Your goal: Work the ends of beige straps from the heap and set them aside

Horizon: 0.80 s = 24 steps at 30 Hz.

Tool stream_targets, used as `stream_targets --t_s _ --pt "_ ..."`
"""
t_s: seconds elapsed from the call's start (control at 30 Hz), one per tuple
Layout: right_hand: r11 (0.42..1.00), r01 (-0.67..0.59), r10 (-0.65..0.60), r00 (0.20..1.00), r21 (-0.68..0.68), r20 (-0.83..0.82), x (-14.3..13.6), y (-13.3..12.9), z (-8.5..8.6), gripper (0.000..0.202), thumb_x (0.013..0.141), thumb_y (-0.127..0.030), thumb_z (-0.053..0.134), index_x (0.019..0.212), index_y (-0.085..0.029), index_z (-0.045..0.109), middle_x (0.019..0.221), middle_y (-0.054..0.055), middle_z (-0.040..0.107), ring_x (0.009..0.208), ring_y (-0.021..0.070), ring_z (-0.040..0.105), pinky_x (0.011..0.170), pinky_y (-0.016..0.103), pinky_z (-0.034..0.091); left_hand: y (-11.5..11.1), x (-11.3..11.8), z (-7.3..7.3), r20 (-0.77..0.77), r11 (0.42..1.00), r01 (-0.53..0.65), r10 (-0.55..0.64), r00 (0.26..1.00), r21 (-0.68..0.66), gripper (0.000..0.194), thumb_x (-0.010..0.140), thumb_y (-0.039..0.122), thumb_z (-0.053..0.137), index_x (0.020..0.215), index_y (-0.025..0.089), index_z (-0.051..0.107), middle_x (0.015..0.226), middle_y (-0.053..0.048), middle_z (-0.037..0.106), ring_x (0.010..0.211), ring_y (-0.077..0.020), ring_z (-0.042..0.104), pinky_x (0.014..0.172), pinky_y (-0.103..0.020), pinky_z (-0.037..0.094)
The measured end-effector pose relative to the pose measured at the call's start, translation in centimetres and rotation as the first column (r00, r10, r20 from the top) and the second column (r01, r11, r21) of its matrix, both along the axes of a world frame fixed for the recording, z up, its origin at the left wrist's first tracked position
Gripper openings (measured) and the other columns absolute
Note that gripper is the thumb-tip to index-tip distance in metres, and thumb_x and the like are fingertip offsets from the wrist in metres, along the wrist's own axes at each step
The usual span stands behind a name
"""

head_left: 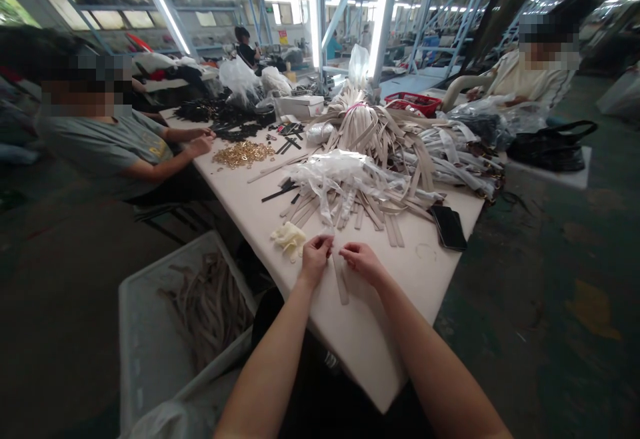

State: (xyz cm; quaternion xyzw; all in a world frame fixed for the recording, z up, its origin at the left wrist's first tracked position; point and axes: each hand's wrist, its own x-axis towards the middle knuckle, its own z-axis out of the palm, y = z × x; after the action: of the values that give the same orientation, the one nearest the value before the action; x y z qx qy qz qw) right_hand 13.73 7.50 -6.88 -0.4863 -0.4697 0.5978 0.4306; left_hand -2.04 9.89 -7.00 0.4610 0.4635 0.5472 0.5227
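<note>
"Head view, please: how do the hands look?"

"From my distant seat, I see the left hand (317, 258) and right hand (361, 260) facing each other over the table (425, 276), fingers curled in, a small gap between. I cannot tell whether either grips anything. One beige strip (341, 286) lies between them, its far end near the fingertips."

"How would I handle it well?"

"I'd judge: pinch near one end, lay it flat, avoid twisting."

"What's around, or in the way?"

"Crumpled pale material (289, 236) sits just beside the left hand. Ahead, clear plastic (345, 176) overlies part of a strip heap (367, 126) and could snag my reach. Black flat object (449, 228) right; gold-coloured fittings (243, 154) farther left, near a co-worker (145, 149). Below, left: a strip-filled bin (143, 352)."
</note>
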Motion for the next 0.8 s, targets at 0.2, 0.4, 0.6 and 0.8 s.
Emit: stream_targets --t_s 0.2,0.4,0.6,0.8 --pt "0.98 0.151 -0.159 0.986 0.126 0.054 -0.5 -0.9 0.1 0.041 0.078 -0.057 0.068 0.079 -0.016 0.068 0.052 -0.002 0.056 0.042 0.011 0.043 0.041 0.024 0.032 -0.9 0.4 0.3 -0.161 0.986 0.156 -0.146 0.976 0.055 0.036 0.075 0.046 0.076 0.091 0.014 0.073 0.075 -0.005 0.068 0.065 -0.0141 0.057 0.06 -0.025 0.046" --pt "0.97 0.191 -0.206 0.974 0.149 0.094 -1.1 -1.4 -0.6 0.037 0.079 -0.052 0.067 0.08 -0.015 0.07 0.057 0.002 0.062 0.044 0.0122 0.049 0.043 0.024 0.038 0.1 -1.2 -0.2 0.162 0.986 0.15 -0.137 0.977 -0.07 0.032 0.074 0.041 0.079 0.084 0.013 0.067 0.077 -0.004 0.068 0.056 -0.0087 0.053 0.053 -0.022 0.041" --pt "0.943 0.302 -0.314 0.947 0.142 0.069 -1.0 -1.2 -1.3 0.035 0.081 -0.048 0.063 0.087 -0.014 0.068 0.07 0.006 0.069 0.044 0.0103 0.05 0.04 0.023 0.039 2.0 -3.9 -0.4 0.457 0.848 0.473 -0.332 0.825 -0.239 0.029 0.072 0.026 0.084 0.082 0.012 0.061 0.08 -0.007 0.068 0.051 -0.0043 0.048 0.046 -0.016 0.038" --pt "0.941 0.287 -0.317 0.932 0.18 0.176 -1.2 -1.4 -1.4 0.035 0.081 -0.048 0.062 0.085 -0.014 0.068 0.069 0.006 0.069 0.043 0.0114 0.051 0.039 0.023 0.038 2.0 -4.1 -0.4 0.504 0.842 0.494 -0.336 0.796 -0.219 0.023 0.075 0.015 0.08 0.087 0.011 0.062 0.081 -0.006 0.066 0.05 -0.0028 0.047 0.046 -0.015 0.036"
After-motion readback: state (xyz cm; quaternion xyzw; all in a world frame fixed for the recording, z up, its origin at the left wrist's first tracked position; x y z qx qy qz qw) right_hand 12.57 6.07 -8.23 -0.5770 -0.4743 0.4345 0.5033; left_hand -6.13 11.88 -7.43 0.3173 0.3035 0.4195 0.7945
